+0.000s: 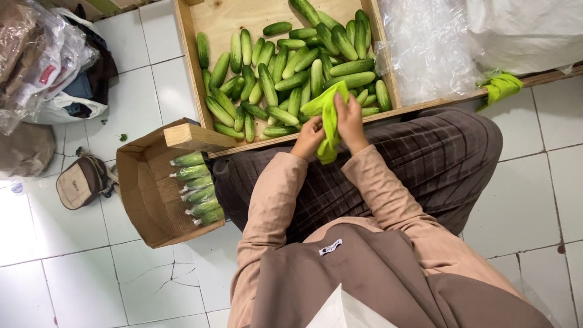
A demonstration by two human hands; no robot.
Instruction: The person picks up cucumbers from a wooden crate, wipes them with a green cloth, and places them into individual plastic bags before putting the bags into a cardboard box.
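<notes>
Gripping a green cloth (328,115), both the left hand (308,137) and right hand (351,119) have fingers clenched on it at the near edge of the wooden tray (218,21) of cucumbers (291,67). Wrapped cucumbers (195,188) fill a cardboard box (143,200) on the floor.

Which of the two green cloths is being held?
The green cloth over the cucumber tray, gripped by both hands; the other cloth lies untouched at the right.
</notes>
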